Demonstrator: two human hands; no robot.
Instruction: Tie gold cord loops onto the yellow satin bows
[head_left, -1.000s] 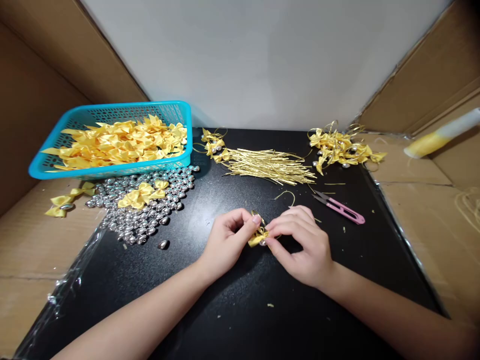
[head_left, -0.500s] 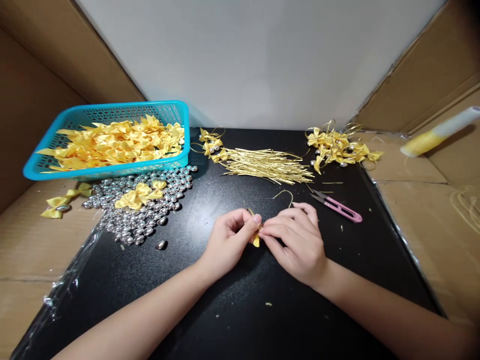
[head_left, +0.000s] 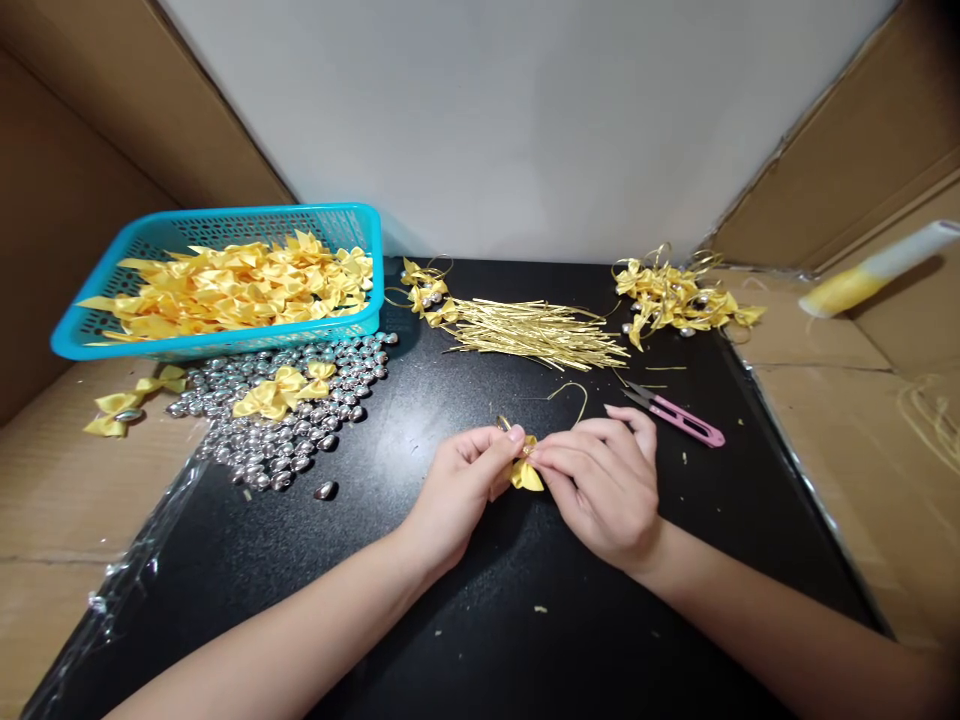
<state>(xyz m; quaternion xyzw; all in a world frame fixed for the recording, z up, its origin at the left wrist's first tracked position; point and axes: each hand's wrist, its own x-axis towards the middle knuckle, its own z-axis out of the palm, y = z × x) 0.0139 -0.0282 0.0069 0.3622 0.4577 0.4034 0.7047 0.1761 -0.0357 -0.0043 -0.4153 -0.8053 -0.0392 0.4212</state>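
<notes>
My left hand and my right hand meet at the middle of the black table top. Both pinch one small yellow satin bow between thumb and fingertips. A thin gold wire curls up from the bow toward the back. Most of the bow is hidden by my fingers. Pink thread snips lie just right of my right hand.
A blue basket of yellow bows stands at the back left, with a heap of silver beads in front of it. A bundle of gold wires lies at the back centre. Finished bows are piled at the back right. Cardboard walls flank both sides.
The bow has been turned between my fingertips and shows more of its yellow loop. Both hands have stayed at the same spot, shifting slightly.
</notes>
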